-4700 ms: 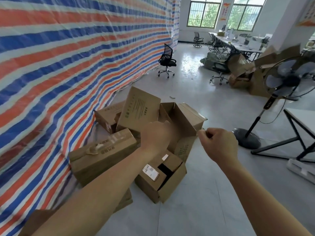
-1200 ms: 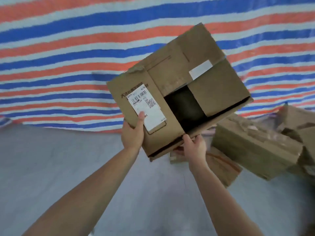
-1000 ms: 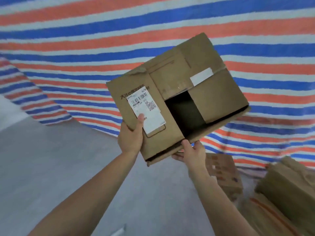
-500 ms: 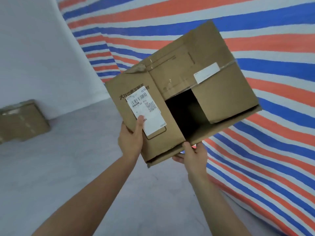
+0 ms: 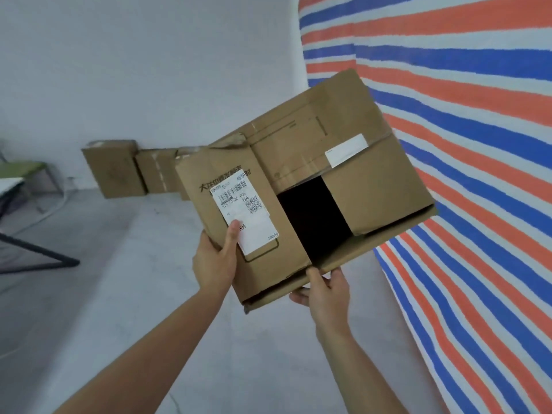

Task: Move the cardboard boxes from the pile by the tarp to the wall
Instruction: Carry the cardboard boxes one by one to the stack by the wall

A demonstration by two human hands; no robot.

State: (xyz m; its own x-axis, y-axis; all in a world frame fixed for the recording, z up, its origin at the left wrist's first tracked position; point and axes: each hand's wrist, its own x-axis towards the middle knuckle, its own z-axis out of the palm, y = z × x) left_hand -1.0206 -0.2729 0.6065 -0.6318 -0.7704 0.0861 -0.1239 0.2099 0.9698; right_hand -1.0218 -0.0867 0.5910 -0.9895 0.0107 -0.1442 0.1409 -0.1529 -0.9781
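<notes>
The white wall (image 5: 149, 70) now fills the view above and left of my grip, and the red, white and blue striped tarp (image 5: 478, 174) has slid off to its right. The open brown cardboard box (image 5: 373, 180) stays tilted in the air between my hands. A pair of brown cardboard boxes (image 5: 116, 168) against the wall now shows beyond my left hand (image 5: 213, 264), which grips the carried box's near corner, thumb on the white shipping label (image 5: 245, 210). My right hand (image 5: 325, 291) holds the lower edge, thumb on top, fingers beneath.

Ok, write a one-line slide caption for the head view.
A labelled, partly open cardboard box held by left hand and right hand; more boxes stand against the white wall, striped tarp at right.
</notes>
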